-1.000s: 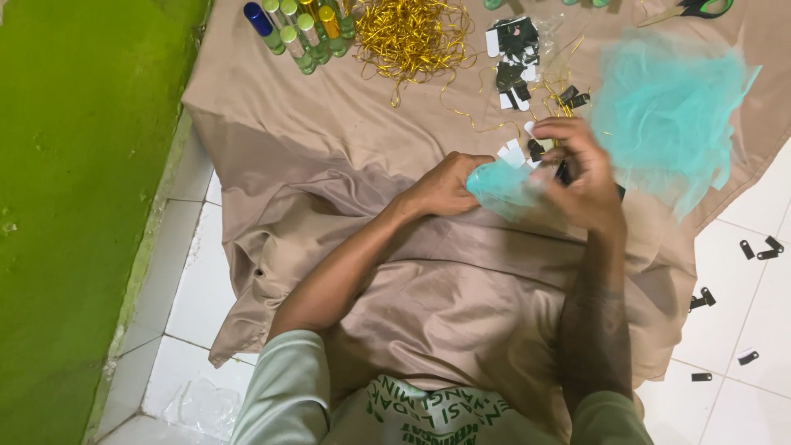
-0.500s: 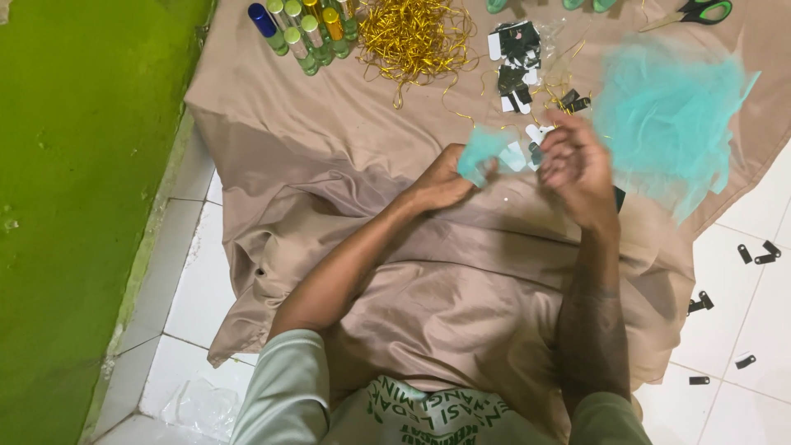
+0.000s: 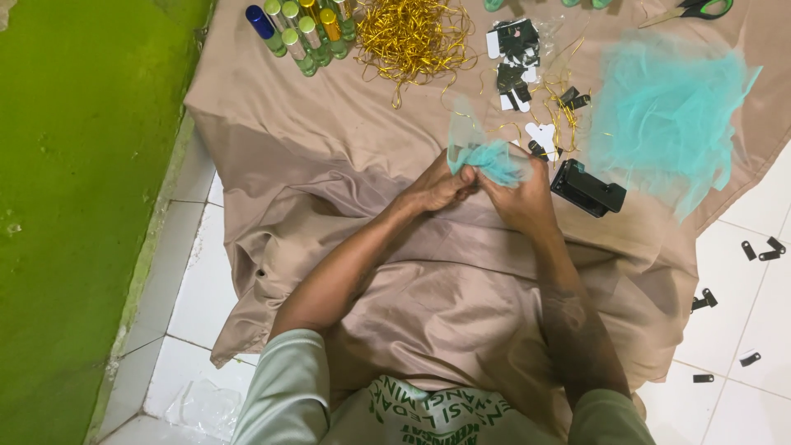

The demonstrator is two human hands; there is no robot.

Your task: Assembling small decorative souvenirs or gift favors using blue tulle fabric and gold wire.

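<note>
White floor tiles point(image 3: 198, 288) and a green wall point(image 3: 74, 206) frame the tan cloth point(image 3: 313, 165) spread over your lap. Your left hand point(image 3: 441, 188) and right hand point(image 3: 519, 196) meet at the middle of that cloth, fingers of both pinched tight on a small bunched piece of teal netting point(image 3: 486, 155), touching each other around it. Just right of your right hand lies a black stapler point(image 3: 587, 188). Beyond it rests the big teal netting pile point(image 3: 667, 115). Farther up sit gold ribbon curls point(image 3: 409, 35), small bottles point(image 3: 301, 29) and green-handled scissors point(image 3: 696, 10).
</note>
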